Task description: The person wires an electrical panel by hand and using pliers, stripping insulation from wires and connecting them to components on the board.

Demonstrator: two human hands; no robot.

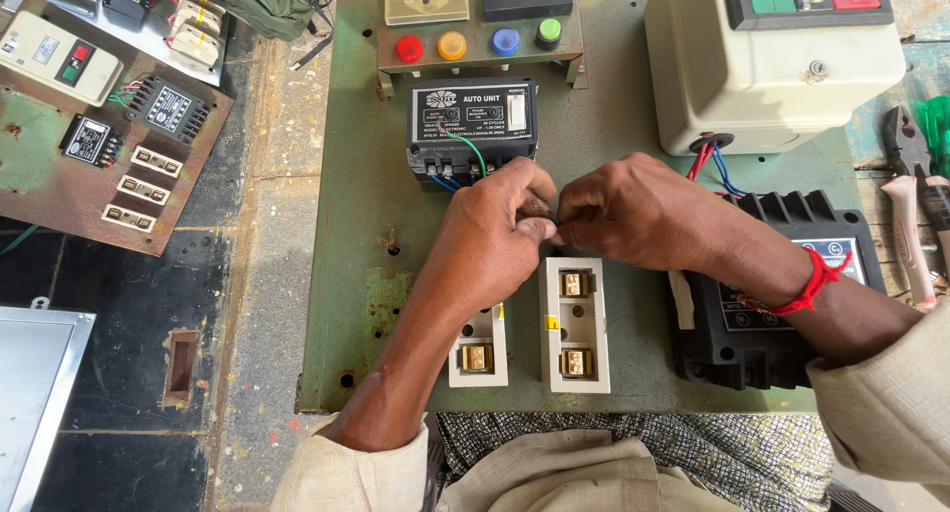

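Note:
My left hand [490, 237] and my right hand [633, 215] meet over the middle of a green metal panel [356, 205]. Both pinch a thin dark wire end [550, 215] between their fingertips. Just behind them sits a black control unit [473, 121] with green and blue wires at its terminals. Below my hands stand two white fuse holders [575, 324] [479, 352] with brass contacts. A red thread circles my right wrist.
A black contactor [792, 294] lies under my right forearm. A cream starter box [772, 62] stands at the back right, coloured push buttons [478, 45] at the back. Pliers [905, 205] lie far right. A rusty panel [99, 126] with components sits on the left.

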